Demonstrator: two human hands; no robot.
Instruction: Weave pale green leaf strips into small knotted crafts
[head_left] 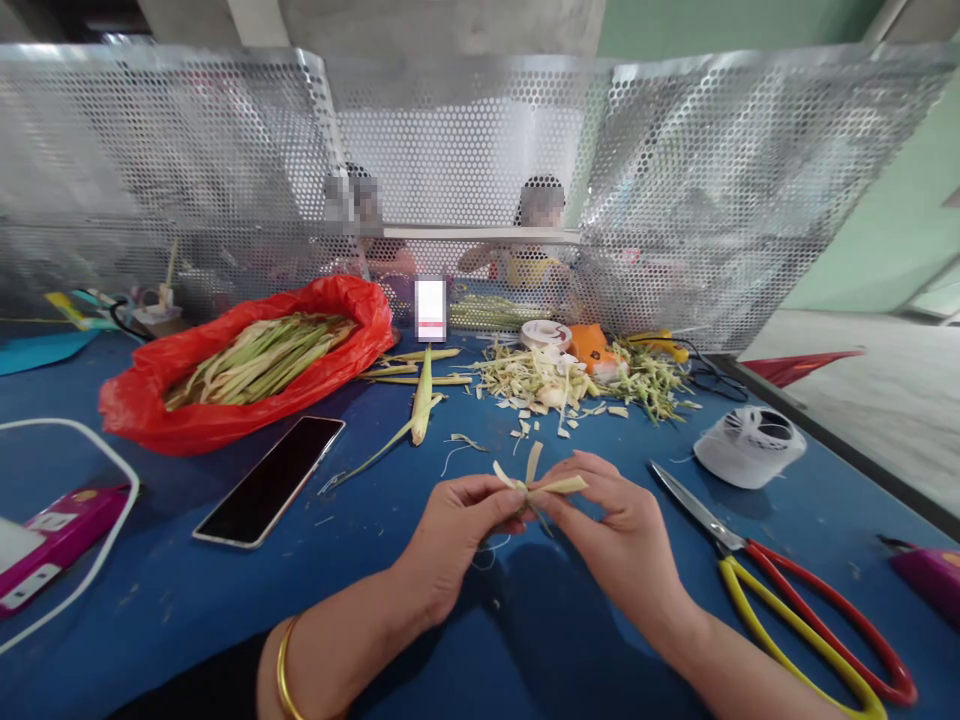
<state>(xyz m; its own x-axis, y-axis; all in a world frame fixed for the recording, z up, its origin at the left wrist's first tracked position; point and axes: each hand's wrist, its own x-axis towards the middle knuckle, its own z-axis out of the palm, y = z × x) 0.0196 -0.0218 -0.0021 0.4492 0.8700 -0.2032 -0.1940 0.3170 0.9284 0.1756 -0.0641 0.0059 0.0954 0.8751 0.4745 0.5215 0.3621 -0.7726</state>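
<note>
Above the middle of the blue table, my left hand (472, 525) and my right hand (619, 530) meet over a small bundle of pale plant strips (534, 462). The strips fan out from the pinched point, some upward and one to the right. My left thumb and fingers pinch the bundle's base. On its right side, my right fingers are closed on a strip. A thin thread (491, 548) hangs below the left fingertips. To the right of my right hand lie scissors (731, 540) with one red and one yellow handle, blades pointing away.
A red plastic bag (247, 425) of long green-yellow leaves stands at left, behind a phone (271, 482). A leafy stalk (422, 405) lies centrally. Cut scraps (540, 378) are heaped behind my hands. A white thread spool (750, 447) stands right. A perforated screen (465, 120) borders the back, people beyond.
</note>
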